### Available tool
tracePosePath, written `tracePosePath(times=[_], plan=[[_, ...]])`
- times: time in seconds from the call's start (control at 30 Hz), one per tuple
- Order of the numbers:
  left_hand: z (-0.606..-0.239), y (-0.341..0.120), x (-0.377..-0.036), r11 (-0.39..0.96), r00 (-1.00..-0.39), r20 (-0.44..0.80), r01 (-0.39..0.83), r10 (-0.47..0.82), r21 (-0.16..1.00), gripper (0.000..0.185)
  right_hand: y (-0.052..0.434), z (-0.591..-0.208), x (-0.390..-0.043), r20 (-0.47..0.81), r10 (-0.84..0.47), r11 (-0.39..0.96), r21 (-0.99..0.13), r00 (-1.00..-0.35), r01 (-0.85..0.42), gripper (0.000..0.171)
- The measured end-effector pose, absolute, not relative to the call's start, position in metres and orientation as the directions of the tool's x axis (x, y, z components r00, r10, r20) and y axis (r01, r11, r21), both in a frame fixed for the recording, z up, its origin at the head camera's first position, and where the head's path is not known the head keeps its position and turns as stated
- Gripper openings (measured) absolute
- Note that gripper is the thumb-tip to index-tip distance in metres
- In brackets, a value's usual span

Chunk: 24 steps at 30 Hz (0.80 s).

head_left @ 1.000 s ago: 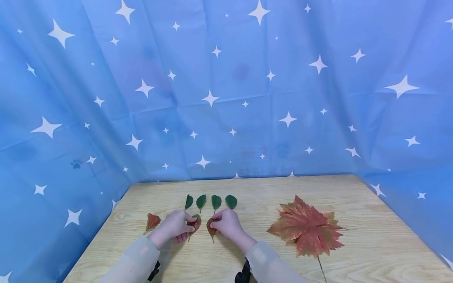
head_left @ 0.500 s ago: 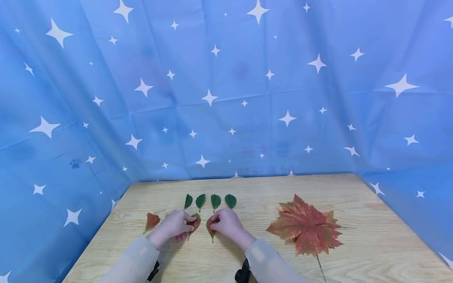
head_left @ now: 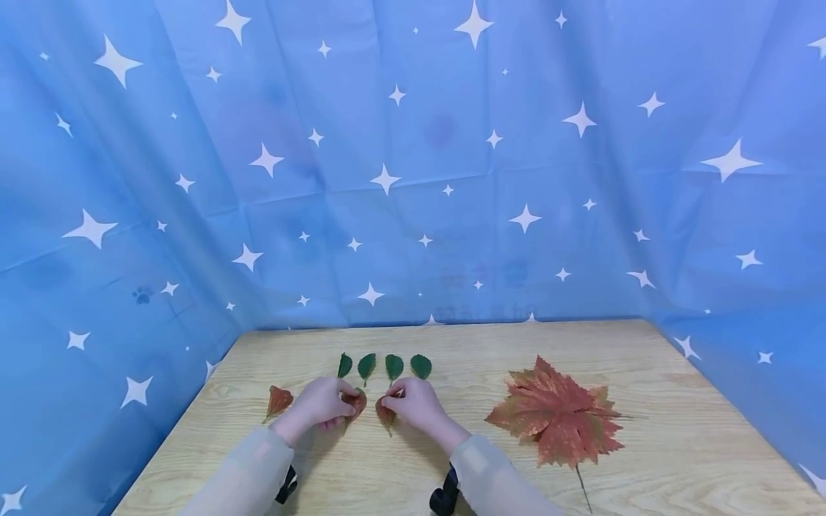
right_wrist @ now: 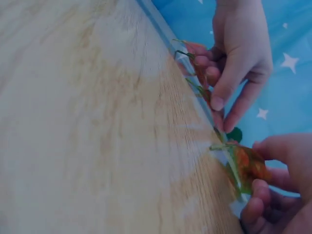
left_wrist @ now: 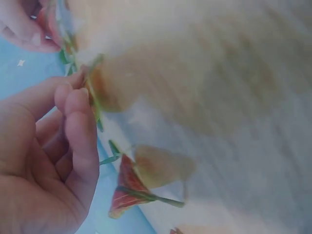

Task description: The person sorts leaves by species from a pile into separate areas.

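Note:
My left hand (head_left: 320, 403) pinches a reddish-brown leaf (head_left: 358, 403) with green edging between thumb and fingertips, low over the wooden table. My right hand (head_left: 416, 405) pinches a similar red leaf (head_left: 384, 414) just to the right of it, its stem pointing toward me. In the right wrist view this leaf (right_wrist: 247, 165) stands tilted up from the tabletop between the right fingertips. A third red leaf (head_left: 279, 400) lies left of my left hand. Beyond both hands, several small green leaves, among them a rounded one (head_left: 421, 366), form a row.
A pile of large orange-red maple leaves (head_left: 560, 416) with long stems lies at the right of the table (head_left: 697, 437). Blue cloth with white stars (head_left: 439, 179) hangs behind the table's far edge and along its sides.
Both hands stay in nearly the same place and keep their leaves. The stem ends of the two leaves have shifted slightly away from me.

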State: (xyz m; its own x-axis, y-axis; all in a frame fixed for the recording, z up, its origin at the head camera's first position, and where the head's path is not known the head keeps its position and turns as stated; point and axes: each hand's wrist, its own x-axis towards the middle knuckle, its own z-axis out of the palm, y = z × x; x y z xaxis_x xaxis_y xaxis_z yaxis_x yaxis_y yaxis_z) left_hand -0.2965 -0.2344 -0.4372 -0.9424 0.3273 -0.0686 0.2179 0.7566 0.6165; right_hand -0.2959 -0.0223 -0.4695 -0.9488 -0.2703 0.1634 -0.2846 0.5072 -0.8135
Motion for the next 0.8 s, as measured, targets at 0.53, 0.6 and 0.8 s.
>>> tracePosePath(times=[0.53, 0.6, 0.8], plan=[[-0.381, -0.191, -0.307, 0.654, -0.925, 0.027, 0.288, 0.379, 0.699, 0.028, 0.056, -0.409, -0.291, 0.222, -0.179, 0.52, -0.806, -0.959, -0.283, 0.019], [-0.374, -0.172, -0.308, 0.633, -0.915, 0.04, 0.309, 0.401, 0.71, 0.025, 0.083, -0.398, -0.288, 0.232, -0.151, 0.543, -0.793, -0.961, -0.276, 0.018], [-0.37, -0.113, -0.304, 0.595, -0.872, 0.065, 0.384, 0.486, 0.707, 0.019, 0.166, -0.383, -0.276, 0.256, -0.088, 0.635, -0.73, -0.963, -0.252, 0.022]])
